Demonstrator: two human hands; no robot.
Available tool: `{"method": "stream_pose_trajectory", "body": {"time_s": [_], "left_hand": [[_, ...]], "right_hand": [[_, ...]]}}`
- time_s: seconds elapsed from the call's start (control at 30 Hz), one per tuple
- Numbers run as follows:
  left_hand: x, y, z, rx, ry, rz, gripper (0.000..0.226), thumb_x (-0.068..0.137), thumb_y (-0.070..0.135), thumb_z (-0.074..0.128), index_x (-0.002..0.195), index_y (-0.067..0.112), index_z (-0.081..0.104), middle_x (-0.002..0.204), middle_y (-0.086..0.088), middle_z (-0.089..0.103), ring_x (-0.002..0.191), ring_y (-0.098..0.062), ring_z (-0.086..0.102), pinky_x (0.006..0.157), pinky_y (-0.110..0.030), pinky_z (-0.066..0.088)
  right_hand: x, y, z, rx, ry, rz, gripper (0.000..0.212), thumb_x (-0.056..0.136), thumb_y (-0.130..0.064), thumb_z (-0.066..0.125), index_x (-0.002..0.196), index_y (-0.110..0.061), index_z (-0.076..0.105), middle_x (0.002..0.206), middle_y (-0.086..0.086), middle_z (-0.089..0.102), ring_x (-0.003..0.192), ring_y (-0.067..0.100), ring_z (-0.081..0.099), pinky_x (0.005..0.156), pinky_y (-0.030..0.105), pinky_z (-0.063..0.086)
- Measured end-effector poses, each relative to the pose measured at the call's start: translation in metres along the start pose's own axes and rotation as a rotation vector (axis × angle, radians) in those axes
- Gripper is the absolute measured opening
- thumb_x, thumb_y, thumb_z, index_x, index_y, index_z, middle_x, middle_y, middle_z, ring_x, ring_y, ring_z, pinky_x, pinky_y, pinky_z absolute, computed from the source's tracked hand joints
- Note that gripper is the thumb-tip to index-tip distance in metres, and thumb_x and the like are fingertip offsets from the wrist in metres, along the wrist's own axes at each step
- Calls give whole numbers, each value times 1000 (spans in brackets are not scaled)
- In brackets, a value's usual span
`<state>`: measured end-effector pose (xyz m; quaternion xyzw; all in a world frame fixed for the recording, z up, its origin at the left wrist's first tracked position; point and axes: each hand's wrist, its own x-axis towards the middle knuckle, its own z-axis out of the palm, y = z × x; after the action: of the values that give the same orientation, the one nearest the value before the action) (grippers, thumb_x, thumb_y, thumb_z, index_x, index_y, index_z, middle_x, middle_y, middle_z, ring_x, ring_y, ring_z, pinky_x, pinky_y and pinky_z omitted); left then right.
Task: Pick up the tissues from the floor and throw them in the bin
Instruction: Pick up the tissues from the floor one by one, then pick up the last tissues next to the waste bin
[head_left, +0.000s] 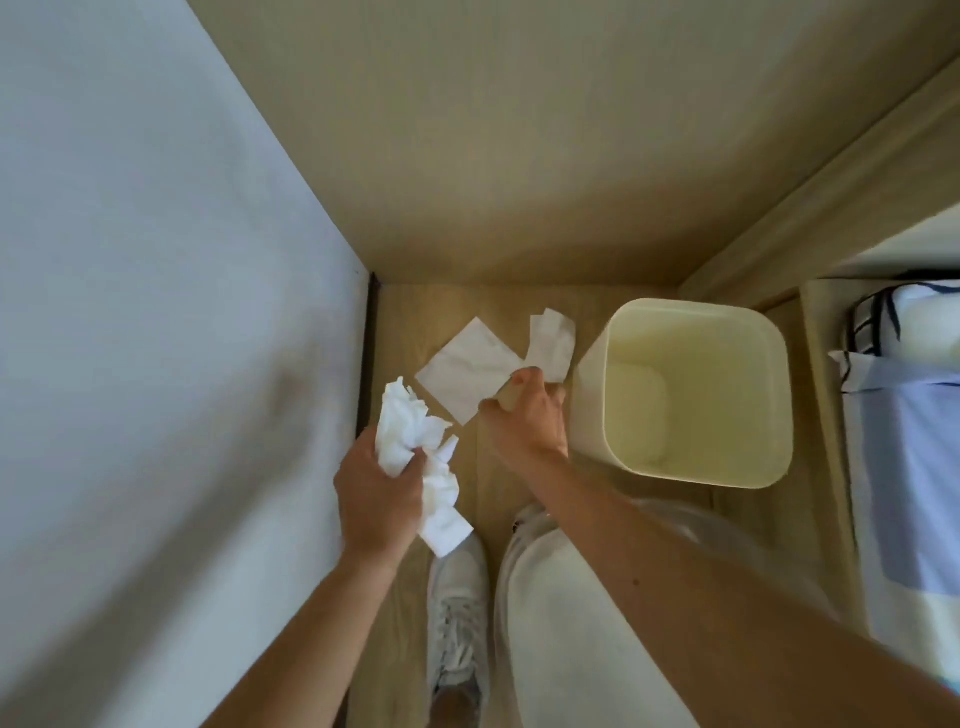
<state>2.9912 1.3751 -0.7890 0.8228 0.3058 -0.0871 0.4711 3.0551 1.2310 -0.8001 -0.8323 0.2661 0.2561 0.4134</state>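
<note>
My left hand (376, 493) is closed around a crumpled bunch of white tissues (415, 447) that hangs out above and below the fist. My right hand (530, 410) reaches down to the floor and pinches a folded white tissue (550, 340) next to the bin. A flat square tissue (467, 371) lies on the wooden floor just left of that hand, touching it. The cream square bin (774, 384) stands open to the right of my right hand, with nothing visible inside.
A white wall (156, 312) runs along the left, a beige panel (519, 156) closes the far end. A bed with blue and white bedding (904, 441) is at the right. My white shoe (460, 613) and pale trouser leg (561, 623) are below the hands.
</note>
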Motion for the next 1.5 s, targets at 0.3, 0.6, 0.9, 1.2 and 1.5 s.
{"method": "stream_pose_trajectory", "body": {"time_s": [0.3,0.6,0.9,1.2,1.5], "left_hand": [[47,-93,59,41,-9,-60,34,87,16,74,120,16,63,110,6,70,102,-18,70,78,-33,60],[102,-107,80,14,4,-45,25,90,12,70,114,17,65,103,5,70,87,-3,68,69,-21,57],[111,-92,88,31,-26,7,23,88,6,70,91,27,62,85,9,69,74,3,70,60,-14,57],[126,-82,63,93,8,90,12,89,6,69,101,10,68,88,2,69,80,-4,67,65,-16,52],[78,39,43,-65,4,118,34,87,22,73,120,20,65,104,9,71,86,-3,69,68,-14,59]], "right_hand": [[160,47,77,-422,-7,68,74,91,-41,63,153,-25,27,166,26,0,152,48,8,121,55,23],[231,84,124,-445,-50,226,97,79,-74,62,153,-23,28,167,23,-11,152,50,-6,123,60,1],[240,87,134,-667,181,16,47,91,-38,67,125,-6,59,135,15,57,126,33,54,113,48,33],[201,65,140,-85,173,90,33,100,-16,55,127,2,61,128,20,65,120,33,62,104,41,46],[42,-9,6,424,236,0,29,85,-5,54,61,-19,60,52,-12,55,47,6,48,44,12,36]]}}
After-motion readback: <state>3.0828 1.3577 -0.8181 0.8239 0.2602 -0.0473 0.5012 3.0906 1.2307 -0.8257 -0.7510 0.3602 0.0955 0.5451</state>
